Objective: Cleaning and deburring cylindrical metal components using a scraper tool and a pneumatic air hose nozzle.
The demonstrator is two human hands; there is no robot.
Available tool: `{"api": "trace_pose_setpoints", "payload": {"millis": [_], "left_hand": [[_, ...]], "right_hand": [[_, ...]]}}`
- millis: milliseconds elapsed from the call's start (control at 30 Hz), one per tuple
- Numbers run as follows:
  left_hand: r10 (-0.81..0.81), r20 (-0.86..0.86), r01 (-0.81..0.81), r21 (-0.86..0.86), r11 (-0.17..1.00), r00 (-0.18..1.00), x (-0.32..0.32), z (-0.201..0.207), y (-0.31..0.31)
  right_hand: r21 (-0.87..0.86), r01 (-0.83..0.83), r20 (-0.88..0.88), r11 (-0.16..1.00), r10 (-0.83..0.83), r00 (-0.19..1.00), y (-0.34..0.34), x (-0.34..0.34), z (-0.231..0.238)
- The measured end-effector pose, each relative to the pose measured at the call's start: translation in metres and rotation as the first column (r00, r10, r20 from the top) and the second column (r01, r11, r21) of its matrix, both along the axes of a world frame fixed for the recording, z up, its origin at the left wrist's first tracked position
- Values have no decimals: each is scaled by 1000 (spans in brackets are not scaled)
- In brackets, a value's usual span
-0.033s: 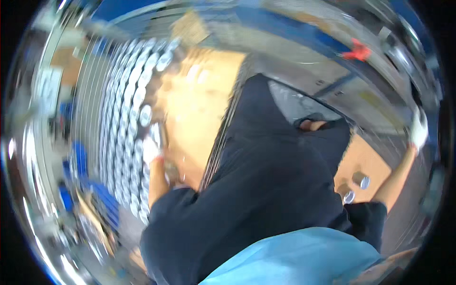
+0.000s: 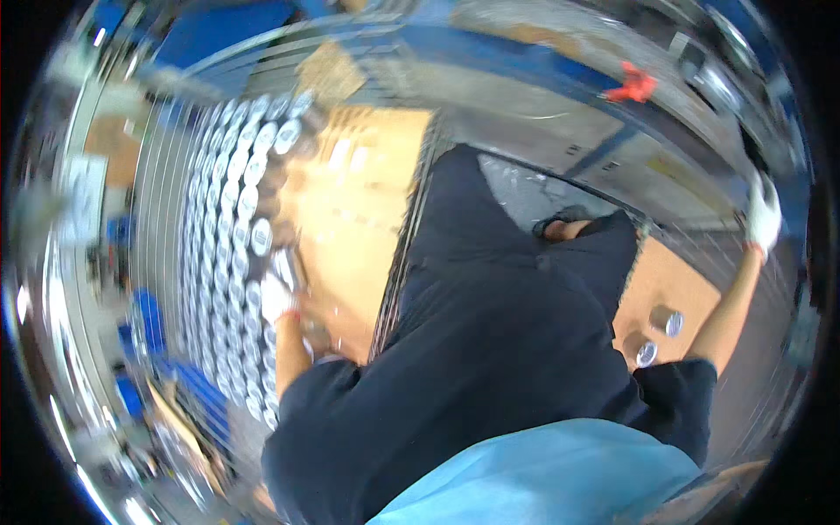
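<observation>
My left hand (image 2: 278,299), in a white glove, is closed round a short shiny metal cylinder (image 2: 290,269) at the edge of packed rows of similar silver-topped cylinders (image 2: 230,254). These stand on a brown cardboard sheet (image 2: 359,219); another cylinder (image 2: 315,335) is beside my left wrist. Far out to the right, my gloved right hand (image 2: 764,217) reaches up to a dark handle-like part (image 2: 752,150) on the machine. Its fingers seem closed on the lower end, though the grip is small and partly hidden.
Two cylinders (image 2: 667,320) lie or stand on a second cardboard sheet (image 2: 674,280) at my right. Wire mesh sides (image 2: 162,192) border the packed rows. A blue and grey machine (image 2: 534,96) with a red knob-like piece (image 2: 632,83) runs across the far side.
The whole view has shifted slightly and become sharper. Both hands keep nearly the same places relative to the cylinder and the machine.
</observation>
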State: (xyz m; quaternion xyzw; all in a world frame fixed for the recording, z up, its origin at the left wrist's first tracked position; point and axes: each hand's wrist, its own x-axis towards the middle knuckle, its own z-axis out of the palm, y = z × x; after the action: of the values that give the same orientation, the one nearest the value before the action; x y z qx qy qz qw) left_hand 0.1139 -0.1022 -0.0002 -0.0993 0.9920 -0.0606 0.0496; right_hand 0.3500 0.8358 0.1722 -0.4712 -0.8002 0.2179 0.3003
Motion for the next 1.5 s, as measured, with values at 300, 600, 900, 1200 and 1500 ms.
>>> {"api": "trace_pose_setpoints", "payload": {"millis": [300, 600, 900, 1200, 1500], "left_hand": [[53, 53, -44, -163, 986, 997, -23, -10, 0], [-501, -159, 507, -4, 862, 851, -64, 84, 136], [-723, -669, 965, -31, 261, 174, -153, 238, 413], [-823, -567, 887, -395, 240, -29, -256, 213, 581], [-810, -551, 920, -179, 349, 201, -268, 202, 596]], "right_hand": [[192, 32, 98, 981, -51, 994, 27, 37, -13], [119, 38, 12, 992, -40, 999, 25, 36, -16], [152, 79, -26, 985, -75, 997, 27, 25, -21], [212, 111, -4, 971, -113, 994, 2, 25, -6], [189, 117, 38, 975, -127, 991, 3, 23, -6]]}}
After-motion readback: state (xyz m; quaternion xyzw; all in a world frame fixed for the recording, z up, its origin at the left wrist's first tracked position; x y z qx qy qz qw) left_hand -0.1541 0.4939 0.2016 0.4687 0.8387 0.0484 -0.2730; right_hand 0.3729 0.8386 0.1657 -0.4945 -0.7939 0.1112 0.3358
